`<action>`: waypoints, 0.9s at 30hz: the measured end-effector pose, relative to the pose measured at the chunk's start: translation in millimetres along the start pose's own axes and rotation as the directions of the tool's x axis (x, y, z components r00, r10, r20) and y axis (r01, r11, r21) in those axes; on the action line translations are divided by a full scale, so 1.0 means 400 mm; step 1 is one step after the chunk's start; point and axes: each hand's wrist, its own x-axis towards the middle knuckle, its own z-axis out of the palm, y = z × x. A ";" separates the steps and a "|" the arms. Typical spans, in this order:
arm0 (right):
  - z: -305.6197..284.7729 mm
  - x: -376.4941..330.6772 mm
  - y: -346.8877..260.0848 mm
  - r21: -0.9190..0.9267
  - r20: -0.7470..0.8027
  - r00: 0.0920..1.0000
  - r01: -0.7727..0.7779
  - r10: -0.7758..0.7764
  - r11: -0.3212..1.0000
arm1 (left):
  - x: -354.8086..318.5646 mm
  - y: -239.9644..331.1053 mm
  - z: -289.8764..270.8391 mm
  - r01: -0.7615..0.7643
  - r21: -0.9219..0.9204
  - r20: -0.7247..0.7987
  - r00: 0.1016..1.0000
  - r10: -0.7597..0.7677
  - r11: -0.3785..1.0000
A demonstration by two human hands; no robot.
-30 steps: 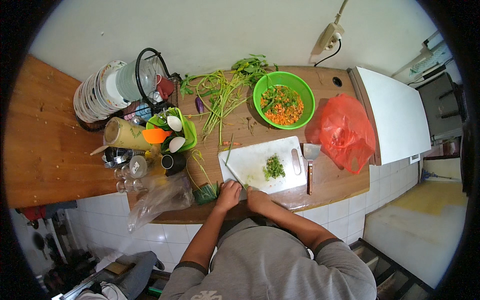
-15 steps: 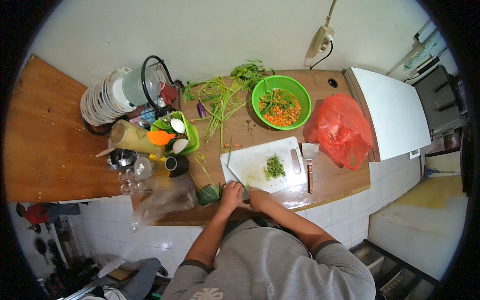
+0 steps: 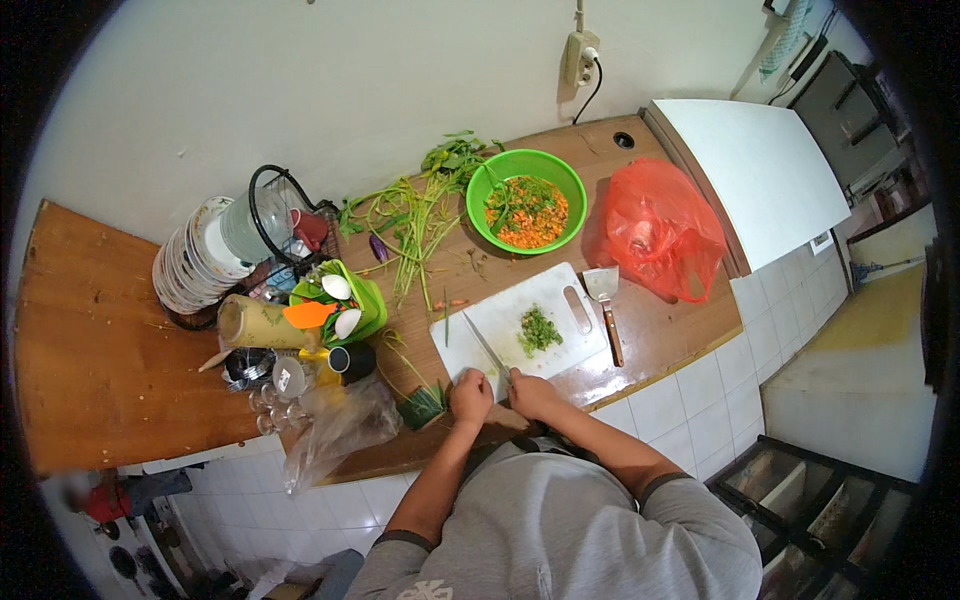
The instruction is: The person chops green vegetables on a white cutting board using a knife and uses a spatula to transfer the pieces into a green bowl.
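On the white cutting board [image 3: 560,345] lies a small heap of chopped greens [image 3: 540,329]. My right hand [image 3: 533,396], at the board's near edge, is closed around the handle of a knife [image 3: 482,338]; its blade slants away to the far left over the board. My left hand [image 3: 471,397] is curled at the board's near left corner, beside the knife. Whatever its fingers hold, if anything, is hidden. A thin green stalk [image 3: 446,322] rests at the board's left edge. Left of my left hand is a dark green leafy bundle [image 3: 422,404].
A green bowl [image 3: 577,222] of chopped orange and green vegetables stands behind the board, with leafy stalks [image 3: 412,235] and a small eggplant [image 3: 378,248] left of it. A spatula [image 3: 611,325] and red plastic bag [image 3: 655,235] lie right. Plates [image 3: 190,265] and a utensil basket [image 3: 367,300] crowd the left.
The view has tilted and shifted. My hands have moved slightly apart, and more of the knife blade shows over the board. The chopped greens remain in their heap.
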 end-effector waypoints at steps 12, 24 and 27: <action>0.011 0.017 0.010 -0.039 0.066 0.998 0.007 -0.004 0.999 | 0.032 0.021 0.003 0.031 -0.017 -0.021 0.999 -0.031 0.999; -0.065 -0.011 -0.039 -0.219 0.224 0.973 -0.008 0.058 0.976 | 0.059 0.015 0.005 -0.023 -0.025 -0.037 0.999 0.023 0.999; -0.045 -0.005 -0.036 -0.196 0.155 0.984 -0.060 0.091 0.979 | 0.058 0.017 0.011 -0.006 -0.026 -0.022 1.000 0.006 1.000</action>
